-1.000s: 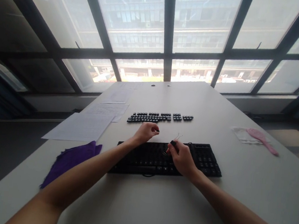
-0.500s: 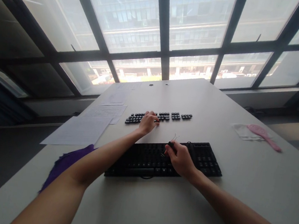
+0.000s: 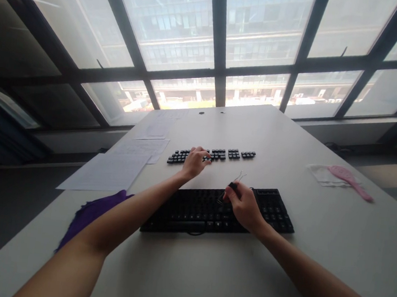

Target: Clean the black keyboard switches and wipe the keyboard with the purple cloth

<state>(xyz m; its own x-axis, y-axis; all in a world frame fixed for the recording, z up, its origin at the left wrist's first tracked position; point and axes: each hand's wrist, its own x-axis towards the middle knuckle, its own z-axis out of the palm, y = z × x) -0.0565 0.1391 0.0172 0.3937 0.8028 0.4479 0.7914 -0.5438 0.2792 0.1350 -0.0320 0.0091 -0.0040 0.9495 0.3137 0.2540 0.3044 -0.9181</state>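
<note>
Right hand (image 3: 244, 205) grips wire tool (image 3: 233, 186); left hand (image 3: 194, 162) at loose keys (image 3: 218, 155), can't tell if holding one. Keys probably light, stiff, slippery: pinch opposite sides.

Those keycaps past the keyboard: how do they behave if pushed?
The keycaps would probably shift piecemeal, not as a block: they look like separate pieces, with gaps between groups. Each is likely light, being small beside the keyboard. They may slide on the smooth-looking table but seem unlikely to roll, given their blocky shape.
</note>
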